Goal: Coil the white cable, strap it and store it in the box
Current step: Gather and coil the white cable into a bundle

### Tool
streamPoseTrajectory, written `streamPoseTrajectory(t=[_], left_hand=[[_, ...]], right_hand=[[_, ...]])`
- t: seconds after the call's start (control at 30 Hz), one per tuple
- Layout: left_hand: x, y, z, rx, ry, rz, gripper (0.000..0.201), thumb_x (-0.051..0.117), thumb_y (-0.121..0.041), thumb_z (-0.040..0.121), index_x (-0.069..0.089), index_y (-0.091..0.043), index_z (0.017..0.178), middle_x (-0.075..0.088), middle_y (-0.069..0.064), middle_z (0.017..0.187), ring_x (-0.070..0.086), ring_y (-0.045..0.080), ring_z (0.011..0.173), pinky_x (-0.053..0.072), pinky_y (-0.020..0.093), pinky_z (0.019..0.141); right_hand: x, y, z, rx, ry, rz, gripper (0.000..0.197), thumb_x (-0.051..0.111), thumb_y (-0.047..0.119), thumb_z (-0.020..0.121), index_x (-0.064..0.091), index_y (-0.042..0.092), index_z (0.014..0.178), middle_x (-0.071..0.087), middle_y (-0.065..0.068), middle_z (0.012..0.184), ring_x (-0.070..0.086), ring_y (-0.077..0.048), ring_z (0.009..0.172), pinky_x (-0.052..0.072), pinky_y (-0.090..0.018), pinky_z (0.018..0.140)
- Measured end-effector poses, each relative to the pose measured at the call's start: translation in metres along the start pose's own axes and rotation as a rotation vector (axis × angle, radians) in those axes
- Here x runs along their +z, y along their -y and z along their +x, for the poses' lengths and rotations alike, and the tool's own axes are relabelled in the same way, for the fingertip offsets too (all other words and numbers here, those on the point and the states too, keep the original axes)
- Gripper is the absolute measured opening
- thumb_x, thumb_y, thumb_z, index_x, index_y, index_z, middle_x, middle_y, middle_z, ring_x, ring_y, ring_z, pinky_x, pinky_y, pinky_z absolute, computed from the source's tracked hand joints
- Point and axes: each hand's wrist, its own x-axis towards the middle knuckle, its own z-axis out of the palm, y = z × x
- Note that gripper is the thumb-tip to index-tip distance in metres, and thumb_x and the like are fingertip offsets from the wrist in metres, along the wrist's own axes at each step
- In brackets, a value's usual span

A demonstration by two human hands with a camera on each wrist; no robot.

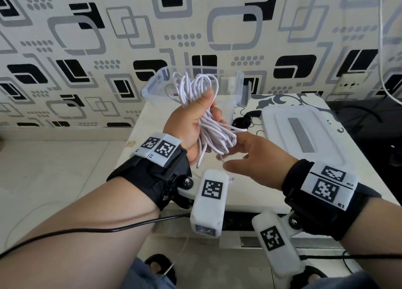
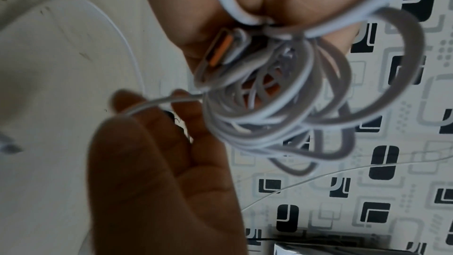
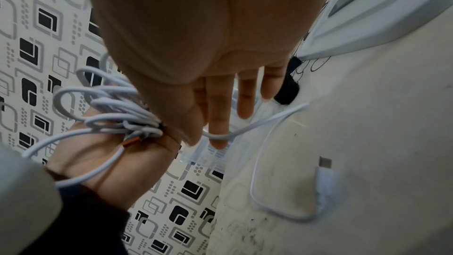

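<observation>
From where I sit, my left hand [image 1: 191, 123] is closed round the white cable [image 1: 208, 123], a loose bundle of thin round cord gathered into loops, thumb pressed over the top of the bunch; I hold it raised in front of the clear plastic box [image 1: 156, 86], which stands open at the back of the pale patterned worktop [image 1: 250, 193]. In the left wrist view an orange-tongued plug [image 2: 218, 53] of the cable sits against the palm. Just right of the bundle my right hand [image 1: 258, 158] is spread with fingers nearly straight; a free strand of the cable runs across its fingers [image 3: 218, 125], and I cannot tell whether they press it. That strand trails down to the worktop, where the other plug [image 3: 324, 168] lies. Right of the box a black strap [image 1: 243, 120] lies on the worktop, and further right the box's white lid [image 1: 304, 134] with a grey strip lies flat.
</observation>
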Motion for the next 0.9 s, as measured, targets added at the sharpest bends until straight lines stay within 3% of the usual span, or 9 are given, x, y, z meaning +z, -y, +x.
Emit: streamPoseTrajectory(t=[0.07,0.1,0.2,0.4,0.6,0.67,0.8,0.9], left_hand=[[-0.001,-0.001,0.001,0.007,0.003,-0.001,0.027,0.051,-0.034,0.091,0.049,-0.013,0.074,0.051,0.000,0.054,0.054,0.017,0.040,0.046,0.023,0.040],[-0.002,-0.001,0.002,0.014,-0.007,0.014,0.027,0.051,-0.035,0.090,0.049,-0.014,0.074,0.050,-0.001,0.054,0.053,0.017,0.040,0.045,0.023,0.039],[-0.008,-0.004,0.006,0.076,-0.066,0.081,0.028,0.054,-0.039,0.089,0.051,-0.016,0.073,0.051,-0.004,0.052,0.050,0.017,0.038,0.043,0.024,0.040],[-0.015,-0.013,0.014,0.148,-0.248,0.142,0.028,0.061,-0.038,0.087,0.053,-0.019,0.070,0.050,-0.007,0.047,0.040,0.015,0.037,0.035,0.028,0.050],[-0.021,-0.009,0.013,0.254,-0.291,0.438,0.030,0.065,-0.039,0.083,0.052,-0.019,0.065,0.052,0.001,0.058,0.044,0.021,0.040,0.038,0.027,0.043],[-0.021,-0.007,0.013,0.232,-0.289,0.501,0.029,0.066,-0.040,0.083,0.052,-0.019,0.068,0.052,0.002,0.060,0.045,0.019,0.039,0.036,0.024,0.040],[-0.023,-0.008,0.014,0.133,-0.271,0.400,0.032,0.068,-0.040,0.081,0.054,-0.015,0.067,0.053,-0.002,0.053,0.045,0.018,0.036,0.039,0.025,0.044],[-0.025,-0.008,0.014,0.066,-0.201,0.358,0.027,0.069,-0.031,0.082,0.053,-0.014,0.068,0.051,-0.002,0.049,0.044,0.016,0.033,0.038,0.024,0.043]], right_hand=[[0.001,0.002,0.000,0.030,0.010,-0.046,0.014,0.064,0.017,0.081,0.062,0.026,0.091,0.066,-0.002,0.087,0.059,-0.015,0.076,0.046,-0.019,0.064],[0.002,0.001,-0.001,0.040,0.019,-0.057,0.009,0.063,0.017,0.082,0.062,0.026,0.082,0.061,-0.003,0.081,0.055,-0.014,0.069,0.045,-0.019,0.061],[0.002,-0.002,0.001,0.064,0.007,-0.093,0.018,0.060,0.020,0.085,0.058,0.028,0.068,0.050,0.008,0.061,0.042,-0.002,0.044,0.036,-0.010,0.044],[-0.004,-0.006,0.004,0.061,-0.098,-0.049,0.018,0.061,0.024,0.085,0.058,0.027,0.068,0.045,0.013,0.047,0.039,-0.001,0.036,0.031,-0.010,0.038],[-0.006,-0.004,0.004,0.041,-0.122,-0.045,0.016,0.059,0.022,0.087,0.058,0.023,0.071,0.046,0.018,0.041,0.039,-0.002,0.036,0.031,-0.010,0.037],[-0.007,-0.003,0.003,0.040,-0.144,-0.044,0.015,0.059,0.021,0.087,0.058,0.021,0.072,0.046,0.014,0.044,0.039,-0.002,0.036,0.031,-0.010,0.037],[-0.013,0.000,0.002,0.029,-0.205,-0.033,0.013,0.058,0.020,0.087,0.059,0.017,0.075,0.046,0.006,0.056,0.038,-0.003,0.038,0.032,-0.010,0.038],[-0.015,0.000,0.002,0.004,-0.255,-0.045,0.016,0.059,0.023,0.086,0.057,0.020,0.071,0.047,0.007,0.058,0.039,-0.002,0.042,0.033,-0.010,0.040]])
